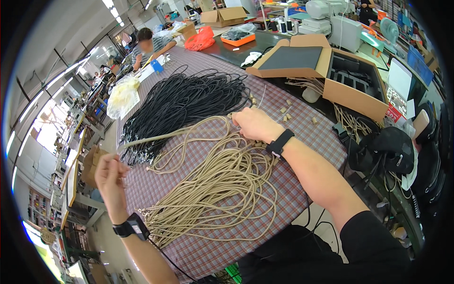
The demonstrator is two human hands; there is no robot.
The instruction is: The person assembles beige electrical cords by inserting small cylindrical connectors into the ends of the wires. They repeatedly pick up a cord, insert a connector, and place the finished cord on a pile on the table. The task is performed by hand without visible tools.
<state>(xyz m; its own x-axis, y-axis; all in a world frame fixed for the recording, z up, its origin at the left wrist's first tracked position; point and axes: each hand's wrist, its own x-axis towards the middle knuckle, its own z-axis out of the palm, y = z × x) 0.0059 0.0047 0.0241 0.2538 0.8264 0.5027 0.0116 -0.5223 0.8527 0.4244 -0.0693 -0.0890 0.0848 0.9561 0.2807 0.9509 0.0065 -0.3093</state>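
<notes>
A beige cord (163, 137) stretches between my hands, slightly blurred. My left hand (111, 177), raised beyond the table's left edge, has its fingers curled together at the cord's left end; a small shiny piece shows under the fingertips. My right hand (255, 124) pinches the cord at its other end, above the tabletop. Its fingertips hide the exact grip. Below lies a loose bundle of beige cords (213, 184) with metal ends at the left. Behind the stretched cord is a large heap of black cords (189, 97). Small tan cylindrical pieces (285, 110) are scattered right of my right hand.
A checked cloth (302, 156) covers the table. Open cardboard box (354, 85) and black bag (385, 146) stand at right. At the far left edge lies a clear plastic bag (124, 94). A person (147, 47) works at the far end.
</notes>
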